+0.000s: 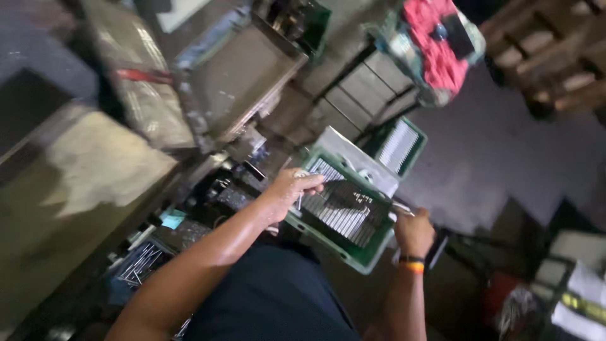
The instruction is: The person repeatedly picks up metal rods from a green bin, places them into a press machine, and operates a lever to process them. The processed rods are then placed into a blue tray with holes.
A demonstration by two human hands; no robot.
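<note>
The green crate [353, 252] sits on the person's lap, gripped at two opposite rims. It holds a layer of thin metal rods [344, 211] laid side by side, their long axes running parallel from the left fingers' side down toward the right fingers' side; the crate's own long axis lies slanted across the view. The rods already look neatly lined up and fill most of the floor, so the sorting appears well advanced, though a dark gap remains near the far rim.

The left hand [291, 189] curls shut over the near rim, pinching what may be a rod; blur hides the detail. The right hand [413, 232] is closed on the opposite rim. Beyond the fingers stands a second green crate [398, 146] with more rods. Below the left forearm loose rods [142, 262] lie in a tray.
</note>
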